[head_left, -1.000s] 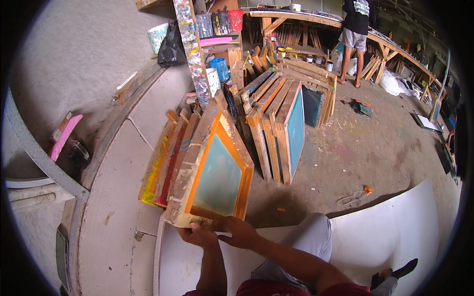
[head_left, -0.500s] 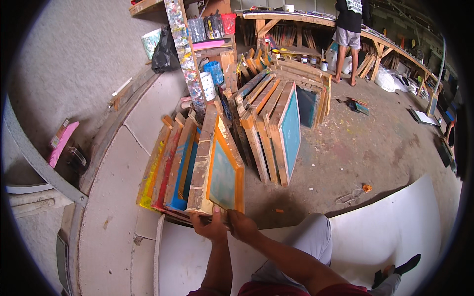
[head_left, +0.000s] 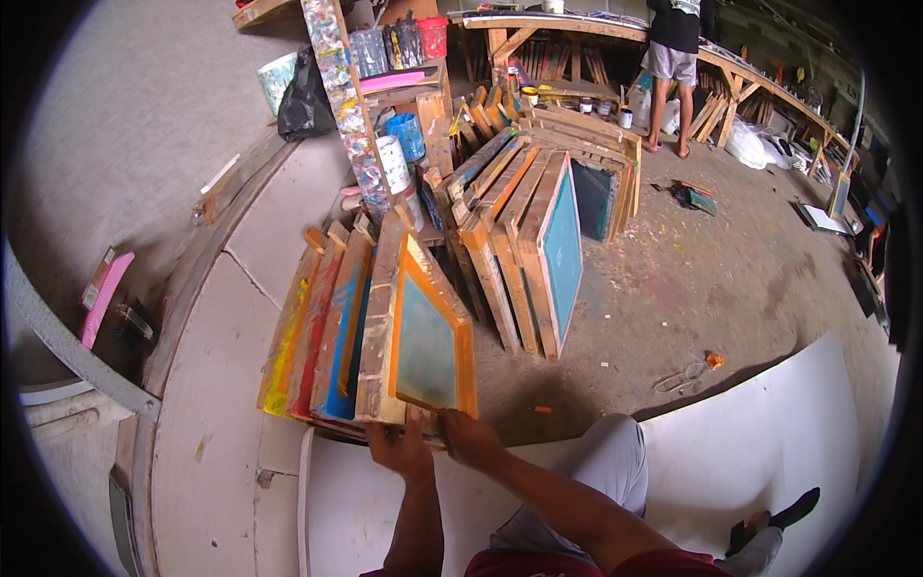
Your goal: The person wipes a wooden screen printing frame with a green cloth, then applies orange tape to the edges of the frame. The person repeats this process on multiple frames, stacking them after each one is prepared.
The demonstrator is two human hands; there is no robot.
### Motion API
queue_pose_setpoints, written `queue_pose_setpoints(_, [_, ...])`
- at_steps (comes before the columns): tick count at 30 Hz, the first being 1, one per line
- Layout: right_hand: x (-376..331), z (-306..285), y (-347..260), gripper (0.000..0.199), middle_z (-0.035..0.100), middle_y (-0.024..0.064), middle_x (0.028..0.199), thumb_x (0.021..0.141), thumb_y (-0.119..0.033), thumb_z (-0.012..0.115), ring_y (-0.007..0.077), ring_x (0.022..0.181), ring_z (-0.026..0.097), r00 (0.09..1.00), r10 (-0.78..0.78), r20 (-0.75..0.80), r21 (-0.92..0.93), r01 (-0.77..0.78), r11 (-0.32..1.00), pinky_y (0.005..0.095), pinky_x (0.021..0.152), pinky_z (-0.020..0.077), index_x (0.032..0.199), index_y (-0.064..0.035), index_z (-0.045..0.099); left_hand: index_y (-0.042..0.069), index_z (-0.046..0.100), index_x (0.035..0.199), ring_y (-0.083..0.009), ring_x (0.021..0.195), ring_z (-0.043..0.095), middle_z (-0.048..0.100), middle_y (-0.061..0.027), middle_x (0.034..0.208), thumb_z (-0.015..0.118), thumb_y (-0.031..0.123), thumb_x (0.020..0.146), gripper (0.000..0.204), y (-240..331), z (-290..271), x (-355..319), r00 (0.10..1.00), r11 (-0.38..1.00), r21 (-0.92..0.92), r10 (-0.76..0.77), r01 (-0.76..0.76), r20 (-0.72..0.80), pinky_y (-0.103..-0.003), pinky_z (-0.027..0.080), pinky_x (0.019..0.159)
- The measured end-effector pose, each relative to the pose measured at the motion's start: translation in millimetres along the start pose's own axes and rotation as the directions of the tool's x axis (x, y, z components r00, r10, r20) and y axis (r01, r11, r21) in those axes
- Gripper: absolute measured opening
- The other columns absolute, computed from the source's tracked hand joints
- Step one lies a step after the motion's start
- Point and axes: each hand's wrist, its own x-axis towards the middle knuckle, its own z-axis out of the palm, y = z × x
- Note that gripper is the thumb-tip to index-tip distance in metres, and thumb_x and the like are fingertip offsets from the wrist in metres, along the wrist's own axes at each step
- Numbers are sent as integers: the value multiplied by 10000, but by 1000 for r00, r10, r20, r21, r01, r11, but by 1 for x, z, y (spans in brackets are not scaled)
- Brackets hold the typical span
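Note:
My left hand (head_left: pixel 404 452) is closed round the near lower corner of a wooden screen-printing frame, thumb up against its side. Just to its right, my right hand (head_left: pixel 468 439) grips the same frame's lower edge. This screen-printing frame (head_left: pixel 428 341) stands on edge, with grey-green mesh bordered in orange. Against its left side lean several more frames: a blue-stained one (head_left: pixel 343 337), a red-stained one (head_left: pixel 312 351) and a yellow-stained one (head_left: pixel 281 370). My fingers under the wood are partly hidden.
A stack of upright frames (head_left: pixel 548 250) stands ahead to the right. Beyond it a person (head_left: pixel 673 67) stands at a long wooden bench (head_left: pixel 567 27). A paint-spattered post (head_left: pixel 351 115) rises behind my frames, beside paint buckets (head_left: pixel 406 137). A white sheet (head_left: pixel 740 433) lies near my legs.
The held frame's near end has shifted slightly left and down, with both hands still on it. The whole view has also shifted a little.

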Motion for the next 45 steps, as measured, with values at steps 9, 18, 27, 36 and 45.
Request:
queue_pose_setpoints(9, [5, 17, 17, 381, 669, 140, 1046, 892, -105, 754, 345, 956, 712, 999, -30, -30, -40, 29, 999, 449, 729, 607, 1215, -37, 562, -69, 667, 1226, -185, 1028, 662, 720, -109, 1128, 792, 84, 936, 351, 1, -8, 3, 996, 991, 124, 33, -43, 87, -329, 544, 907])
queue_pose_setpoints(18, [8, 10, 12, 178, 669, 171, 993, 972, -133, 621, 376, 898, 709, 1000, -24, 0, 23, 24, 999, 520, 746, 577, 1126, -52, 584, -94, 667, 1168, -184, 959, 705, 740, -133, 1088, 797, 8, 907, 309, 16, -5, 7, 998, 994, 110, 6, -13, 58, -327, 572, 885])
queue_pose_setpoints(27, [3, 9, 5, 265, 670, 154, 1005, 955, -171, 675, 363, 903, 709, 997, -45, 64, 77, 40, 996, 496, 735, 586, 1166, -35, 593, -94, 643, 1256, -180, 989, 697, 733, -135, 1135, 774, 17, 937, 362, 7, -19, 7, 998, 994, 108, -1, -6, 62, -316, 565, 873])
queue_pose_setpoints(36, [4, 17, 17, 381, 672, 151, 1070, 955, -205, 709, 357, 964, 707, 993, -9, 119, 64, 1, 998, 484, 773, 594, 1279, -55, 576, -83, 305, 1581, -408, 1434, 440, 364, -293, 1590, 728, 161, 939, 807, 0, -42, -41, 933, 878, 344, 251, -331, 258, -511, 381, 1169])
queue_pose_setpoints(45, [44, -104, 77, 760, 568, 192, 1383, 866, -289, 834, 387, 1253, 588, 964, 90, -250, -192, -141, 971, 476, 1003, 542, 1518, -92, 496, -67, 394, 1553, -400, 1470, 406, 427, -263, 1576, 612, 216, 1022, 640, -27, 61, -71, 846, 986, -39, 157, -159, 509, -494, 300, 1234])
